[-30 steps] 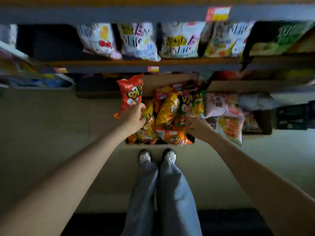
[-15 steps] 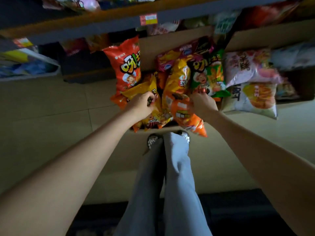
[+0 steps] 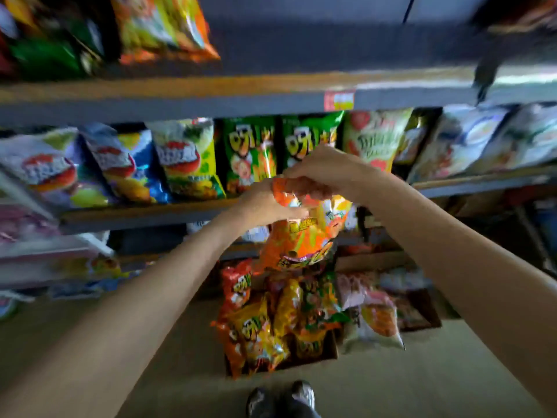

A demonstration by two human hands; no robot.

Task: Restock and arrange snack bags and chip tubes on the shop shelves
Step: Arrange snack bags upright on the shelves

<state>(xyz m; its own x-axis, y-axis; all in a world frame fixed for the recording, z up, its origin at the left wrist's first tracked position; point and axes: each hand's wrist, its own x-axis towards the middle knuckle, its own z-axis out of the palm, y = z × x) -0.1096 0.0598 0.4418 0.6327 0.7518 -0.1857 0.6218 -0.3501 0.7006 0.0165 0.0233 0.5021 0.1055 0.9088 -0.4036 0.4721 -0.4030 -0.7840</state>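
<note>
An orange snack bag (image 3: 297, 239) hangs in mid-air in front of the shelves, above the box. My left hand (image 3: 265, 203) grips its upper left edge. My right hand (image 3: 325, 173) pinches its top edge from above. Below it, a cardboard box (image 3: 330, 348) on the floor holds several red, yellow and green snack bags (image 3: 271, 321). Behind my hands, two green snack bags (image 3: 250, 152) stand on the middle shelf (image 3: 144, 214).
More bags line the middle shelf to the left (image 3: 184, 161) and right (image 3: 461, 140). An upper shelf (image 3: 211, 98) carries an orange bag (image 3: 162, 28) and a price tag (image 3: 339, 100). A second box with pale bags (image 3: 373, 321) sits right of the first. My shoes (image 3: 280, 398) stand near it.
My hands have risen from the box, lifting the orange bag up to shelf height. My left hand let go of the yellow bag and now holds the orange one. The view tilted upward.
</note>
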